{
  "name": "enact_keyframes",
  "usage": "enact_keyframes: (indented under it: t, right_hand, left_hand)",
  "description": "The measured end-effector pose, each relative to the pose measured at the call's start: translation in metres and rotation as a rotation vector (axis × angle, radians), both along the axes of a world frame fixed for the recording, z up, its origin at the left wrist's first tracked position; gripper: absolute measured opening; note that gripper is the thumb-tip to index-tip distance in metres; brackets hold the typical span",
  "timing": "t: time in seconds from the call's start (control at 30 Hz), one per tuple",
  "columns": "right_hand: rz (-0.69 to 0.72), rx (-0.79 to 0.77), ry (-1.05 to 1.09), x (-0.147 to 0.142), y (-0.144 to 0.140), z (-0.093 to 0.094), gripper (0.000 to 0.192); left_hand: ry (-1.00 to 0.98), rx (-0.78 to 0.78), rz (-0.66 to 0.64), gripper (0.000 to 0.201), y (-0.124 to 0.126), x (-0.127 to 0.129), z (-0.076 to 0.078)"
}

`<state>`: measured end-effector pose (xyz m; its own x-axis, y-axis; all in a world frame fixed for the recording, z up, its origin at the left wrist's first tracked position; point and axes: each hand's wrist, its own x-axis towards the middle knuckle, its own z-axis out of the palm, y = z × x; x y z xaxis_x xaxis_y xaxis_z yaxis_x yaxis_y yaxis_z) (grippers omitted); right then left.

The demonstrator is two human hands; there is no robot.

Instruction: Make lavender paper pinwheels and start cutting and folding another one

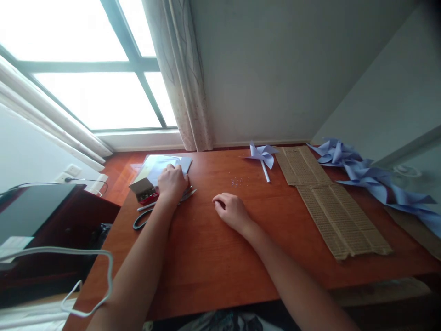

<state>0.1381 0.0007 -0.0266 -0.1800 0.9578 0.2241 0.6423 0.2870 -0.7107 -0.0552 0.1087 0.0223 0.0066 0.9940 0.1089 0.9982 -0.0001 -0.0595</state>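
My left hand (pixel 171 182) is at the back left of the table, fingers bent down over the near edge of a stack of paper sheets (pixel 148 166). Its fingertips are hidden, so what it grips, if anything, does not show. Beside it stands a small open red box (pixel 148 197) with its flap up. Scissors (pixel 140 225) lie partly under my left wrist, with a thin white stick (pixel 143 207) close by. My right hand (pixel 233 212) rests on the wood with its fingers curled in and nothing visible in them. Small shiny bits (pixel 237 182) lie scattered just beyond it.
A lilac paper pinwheel (pixel 262 154) on a white stick lies at the back. Corrugated cardboard (pixel 339 216) covers part of the right side, with several more pinwheels (pixel 365 177) beyond it. A white cable (pixel 110 271) loops by my left forearm on the table (pixel 213 276).
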Motion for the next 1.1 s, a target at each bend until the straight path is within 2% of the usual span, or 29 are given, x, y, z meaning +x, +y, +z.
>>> enact_keyframes:
  t: [0.37,0.53,0.73,0.83,0.93,1.1]
  right_hand:
    - [0.043,0.028,-0.024,0.0,-0.002,0.0,0.017]
    - [0.061,0.033,-0.027,0.002,-0.002,0.002,0.017]
    - [0.07,0.043,-0.007,0.002,-0.002,0.003,0.017]
    - [0.069,0.054,0.019,0.001,-0.003,0.002,0.018]
    - [0.029,0.078,0.059,0.002,-0.005,0.004,0.022]
    - [-0.131,0.169,0.141,0.012,-0.005,0.012,0.051]
  left_hand:
    - [-0.003,-0.073,0.024,0.042,0.011,-0.018,0.01]
    - [-0.029,-0.049,0.056,0.041,0.008,-0.019,0.012]
    - [-0.023,0.051,0.052,0.039,-0.004,-0.006,0.014]
    - [-0.03,0.113,-0.008,0.04,-0.014,0.008,0.015]
    - [-0.045,0.165,-0.131,0.037,-0.034,0.029,0.013]
    - [-0.058,0.171,-0.383,0.03,-0.081,0.054,0.01]
